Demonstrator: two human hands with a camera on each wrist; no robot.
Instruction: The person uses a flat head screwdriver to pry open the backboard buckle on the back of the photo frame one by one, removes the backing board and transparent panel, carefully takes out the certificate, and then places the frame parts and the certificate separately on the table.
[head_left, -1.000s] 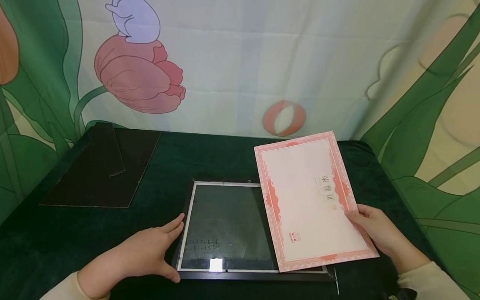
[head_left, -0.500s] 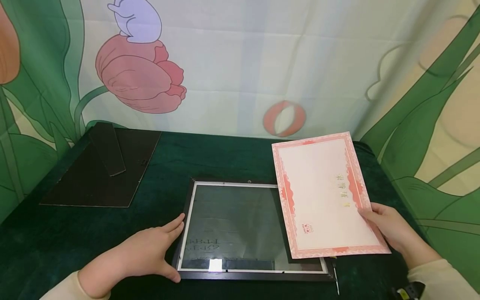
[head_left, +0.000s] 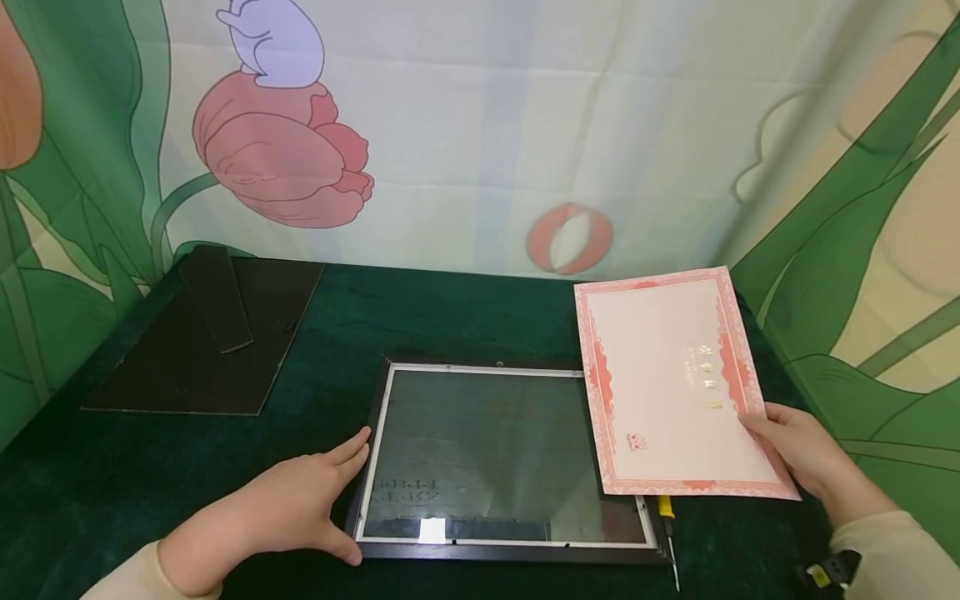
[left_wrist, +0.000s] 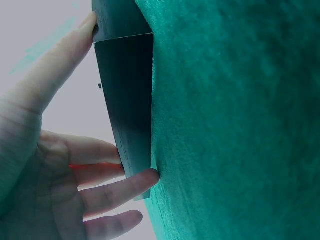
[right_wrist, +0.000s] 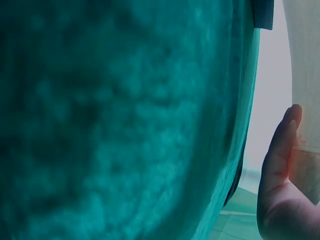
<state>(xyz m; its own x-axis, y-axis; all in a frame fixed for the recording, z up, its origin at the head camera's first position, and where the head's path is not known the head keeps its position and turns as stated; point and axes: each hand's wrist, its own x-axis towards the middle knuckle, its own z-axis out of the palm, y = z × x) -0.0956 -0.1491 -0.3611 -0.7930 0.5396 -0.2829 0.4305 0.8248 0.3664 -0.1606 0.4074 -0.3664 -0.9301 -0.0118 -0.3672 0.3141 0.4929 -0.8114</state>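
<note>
Bench (head_left: 465, 317): green cloth, backing board (head_left: 202, 350) far left.
Frame (head_left: 495, 454): flat, near centre.
Certificate (head_left: 675, 383): overlapping frame's right edge.
Left hand (head_left: 288, 504): fingers straight, steadying frame's left edge.
Right hand (head_left: 798, 454): pinching certificate's right edge.

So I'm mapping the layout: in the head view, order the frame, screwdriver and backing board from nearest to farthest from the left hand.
1. Frame, touched by the left hand.
2. Screwdriver, by the frame's right edge.
3. Backing board, far left.

Tulip-print backdrop cloth (head_left: 480, 142) behind dark green velvet table (head_left: 450, 317).
</note>
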